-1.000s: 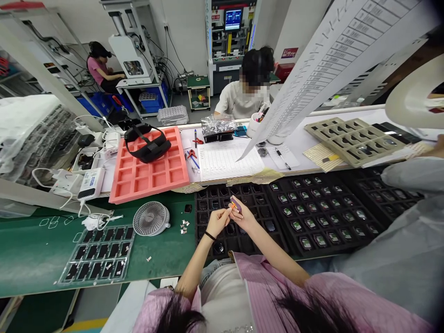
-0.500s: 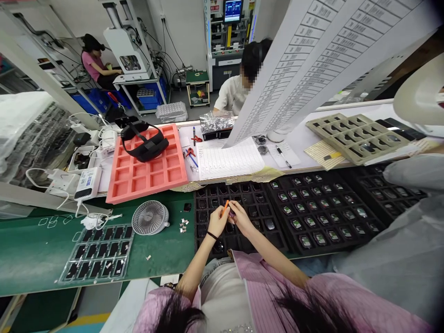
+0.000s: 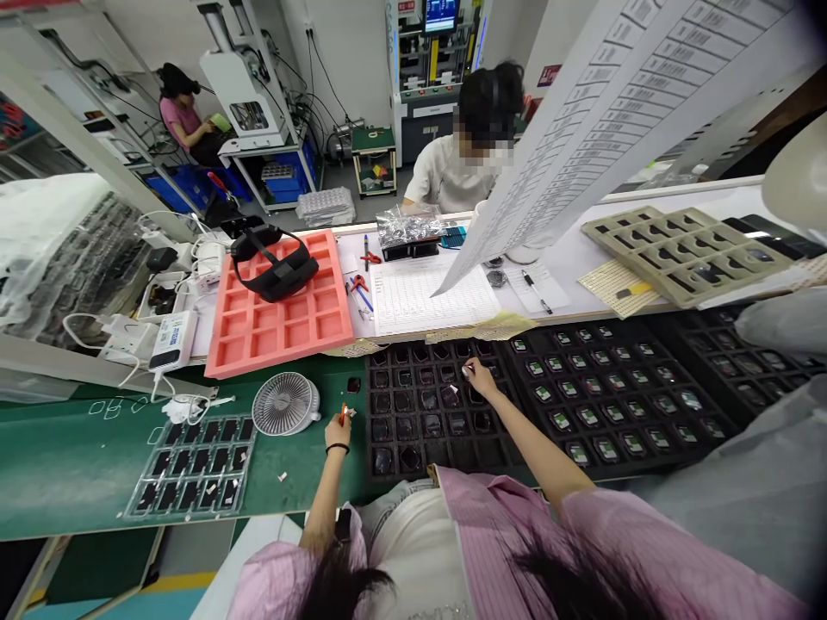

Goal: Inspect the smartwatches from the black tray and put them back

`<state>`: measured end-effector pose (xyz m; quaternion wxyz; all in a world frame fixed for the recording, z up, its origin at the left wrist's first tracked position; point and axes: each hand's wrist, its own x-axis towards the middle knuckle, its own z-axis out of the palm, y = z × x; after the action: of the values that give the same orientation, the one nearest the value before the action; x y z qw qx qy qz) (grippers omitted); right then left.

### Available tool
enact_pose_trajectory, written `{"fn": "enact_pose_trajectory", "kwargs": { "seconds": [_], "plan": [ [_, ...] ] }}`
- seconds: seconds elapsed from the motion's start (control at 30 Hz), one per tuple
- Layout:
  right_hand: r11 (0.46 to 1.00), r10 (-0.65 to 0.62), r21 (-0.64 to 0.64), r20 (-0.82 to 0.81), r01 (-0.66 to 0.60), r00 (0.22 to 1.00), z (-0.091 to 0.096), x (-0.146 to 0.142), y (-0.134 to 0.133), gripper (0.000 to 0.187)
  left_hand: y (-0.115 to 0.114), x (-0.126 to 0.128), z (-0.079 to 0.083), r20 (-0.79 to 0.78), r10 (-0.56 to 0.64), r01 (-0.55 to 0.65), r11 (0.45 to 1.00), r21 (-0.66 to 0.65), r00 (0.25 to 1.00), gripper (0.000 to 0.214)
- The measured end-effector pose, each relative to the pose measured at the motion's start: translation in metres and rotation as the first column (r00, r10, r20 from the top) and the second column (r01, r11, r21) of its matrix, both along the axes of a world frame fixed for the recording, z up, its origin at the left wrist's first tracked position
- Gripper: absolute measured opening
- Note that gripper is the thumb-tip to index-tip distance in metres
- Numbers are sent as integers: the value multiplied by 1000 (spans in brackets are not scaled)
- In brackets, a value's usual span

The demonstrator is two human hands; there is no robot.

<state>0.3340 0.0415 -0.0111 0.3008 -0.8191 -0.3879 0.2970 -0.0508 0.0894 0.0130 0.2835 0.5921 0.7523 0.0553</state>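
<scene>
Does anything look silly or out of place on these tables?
The black headset looks odd: it sits on the pink tray, much too big for the square pockets. Also, one small white piece lies alone on the green bench, apart from the white bits beside the left hand.
</scene>
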Motion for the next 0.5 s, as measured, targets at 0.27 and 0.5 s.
{"fn": "enact_pose_trajectory", "kwargs": {
  "seconds": [0.27,0.5],
  "plan": [
    [987,107,-133,114,-91,988,-8,-35,22,17,-4,20,5,43,51,-47,995,-93,998,29],
    [997,70,-20,-174,-74,982,0,-50,34,26,-13,60,27,312,-94,102,995,-10,945,27]
  ]
}}
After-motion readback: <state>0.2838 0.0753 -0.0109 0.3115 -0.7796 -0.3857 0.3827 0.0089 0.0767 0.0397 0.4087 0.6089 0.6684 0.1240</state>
